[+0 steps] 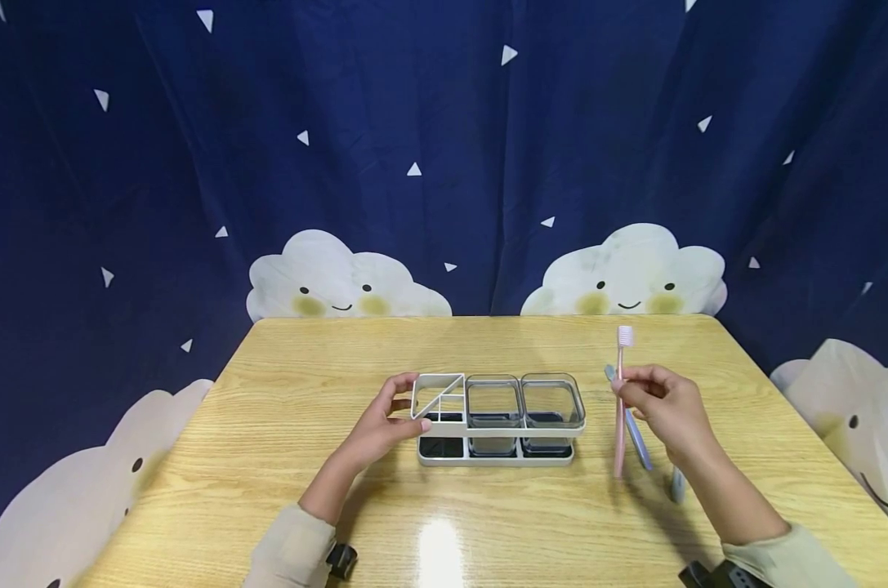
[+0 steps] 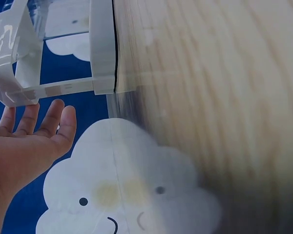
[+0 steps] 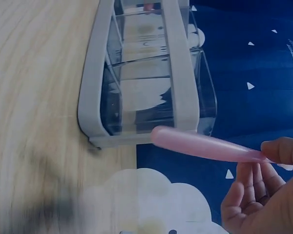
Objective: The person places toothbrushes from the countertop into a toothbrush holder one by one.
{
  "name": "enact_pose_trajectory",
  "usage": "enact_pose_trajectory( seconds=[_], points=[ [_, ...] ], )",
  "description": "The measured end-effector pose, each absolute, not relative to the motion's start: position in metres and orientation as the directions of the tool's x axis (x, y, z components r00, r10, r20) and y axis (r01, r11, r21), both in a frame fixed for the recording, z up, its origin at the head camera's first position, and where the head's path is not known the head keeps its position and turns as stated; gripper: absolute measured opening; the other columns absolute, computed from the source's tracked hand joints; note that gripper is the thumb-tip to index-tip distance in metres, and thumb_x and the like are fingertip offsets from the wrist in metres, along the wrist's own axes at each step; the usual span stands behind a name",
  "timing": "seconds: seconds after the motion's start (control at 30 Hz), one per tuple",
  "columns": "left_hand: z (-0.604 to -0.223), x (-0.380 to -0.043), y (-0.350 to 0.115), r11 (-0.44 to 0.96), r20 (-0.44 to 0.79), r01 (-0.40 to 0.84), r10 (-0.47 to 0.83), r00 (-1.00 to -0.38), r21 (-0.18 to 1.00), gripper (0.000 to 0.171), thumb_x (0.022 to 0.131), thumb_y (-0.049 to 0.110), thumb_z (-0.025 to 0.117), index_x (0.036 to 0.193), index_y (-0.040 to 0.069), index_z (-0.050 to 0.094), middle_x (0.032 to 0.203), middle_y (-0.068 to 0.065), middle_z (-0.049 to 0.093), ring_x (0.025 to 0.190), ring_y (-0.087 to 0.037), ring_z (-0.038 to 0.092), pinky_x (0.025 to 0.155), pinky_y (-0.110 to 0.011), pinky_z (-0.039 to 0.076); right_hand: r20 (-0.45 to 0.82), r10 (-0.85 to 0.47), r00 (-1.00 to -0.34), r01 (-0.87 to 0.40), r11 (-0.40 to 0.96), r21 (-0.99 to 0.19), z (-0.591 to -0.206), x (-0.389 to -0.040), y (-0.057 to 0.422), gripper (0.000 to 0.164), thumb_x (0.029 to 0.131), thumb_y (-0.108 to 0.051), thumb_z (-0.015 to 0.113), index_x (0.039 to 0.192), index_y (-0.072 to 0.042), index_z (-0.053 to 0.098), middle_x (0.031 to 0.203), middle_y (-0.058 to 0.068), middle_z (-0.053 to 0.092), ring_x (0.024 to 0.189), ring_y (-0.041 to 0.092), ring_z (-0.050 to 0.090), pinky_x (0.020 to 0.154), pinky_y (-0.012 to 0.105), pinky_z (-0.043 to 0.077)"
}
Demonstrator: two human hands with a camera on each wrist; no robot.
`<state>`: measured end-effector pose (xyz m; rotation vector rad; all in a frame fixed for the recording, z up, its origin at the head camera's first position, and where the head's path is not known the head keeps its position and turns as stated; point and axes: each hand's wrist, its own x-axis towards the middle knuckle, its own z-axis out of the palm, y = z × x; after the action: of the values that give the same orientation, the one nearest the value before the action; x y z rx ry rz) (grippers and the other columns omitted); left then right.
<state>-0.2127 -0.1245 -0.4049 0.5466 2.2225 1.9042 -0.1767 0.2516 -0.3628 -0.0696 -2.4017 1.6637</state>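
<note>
Left hand (image 1: 381, 426) relaxed, fingers extended; right hand (image 1: 664, 406) pinching.

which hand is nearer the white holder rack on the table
Left. The left hand touches the left end of the holder rack, fingers on its frame. The right hand is off to the rack's right, apart from it, pinching a pink toothbrush upright.
</note>
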Motion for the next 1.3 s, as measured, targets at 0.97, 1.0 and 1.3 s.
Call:
enact_pose_trajectory(
  seconds=[0.97, 1.0, 1.3],
  points=[
    [-0.426, -0.226, -0.126, 0.099, 0.127, 0.175, 0.368, -0.921, 0.98, 0.068, 0.08, 0.008, 0.072, 0.138, 0.013, 0.037, 0.135, -0.014, 0.037, 0.107, -0.037, 0.046, 0.083, -0.04, 0.042, 0.504, 0.277, -0.818, -0.385, 0.387, -0.838, -0.332, -0.183, 0.228, 0.017, 0.084, -0.004, 0.067, 0.099, 0.004, 0.064, 0.081, -0.003, 0.063, 0.073, 0.01, 0.058, 0.061, 0.016, 0.045],
    [-0.429, -0.227, -0.127, 0.097, 0.132, 0.179, 0.366, -0.921, 0.979, 0.068, 0.08, 0.009, 0.073, 0.138, 0.015, 0.038, 0.134, -0.012, 0.037, 0.107, -0.036, 0.046, 0.083, -0.039, 0.043, 0.507, 0.279, -0.815, -0.393, 0.377, -0.839, -0.329, -0.184, 0.226, 0.017, 0.084, -0.003, 0.068, 0.098, 0.004, 0.064, 0.081, -0.003, 0.063, 0.073, 0.01, 0.058, 0.061, 0.016, 0.045],
    [-0.407, -0.213, -0.125, 0.099, 0.123, 0.174, 0.39, -0.913, 0.98, 0.068, 0.081, 0.004, 0.069, 0.139, 0.004, 0.032, 0.135, -0.022, 0.034, 0.106, -0.039, 0.045, 0.081, -0.038, 0.044, 0.533, 0.299, -0.792, -0.449, 0.307, -0.839, -0.32, -0.191, 0.215, 0.015, 0.082, 0.001, 0.068, 0.095, 0.009, 0.063, 0.08, -0.002, 0.063, 0.071, 0.011, 0.057, 0.061, 0.016, 0.044]
  ],
)
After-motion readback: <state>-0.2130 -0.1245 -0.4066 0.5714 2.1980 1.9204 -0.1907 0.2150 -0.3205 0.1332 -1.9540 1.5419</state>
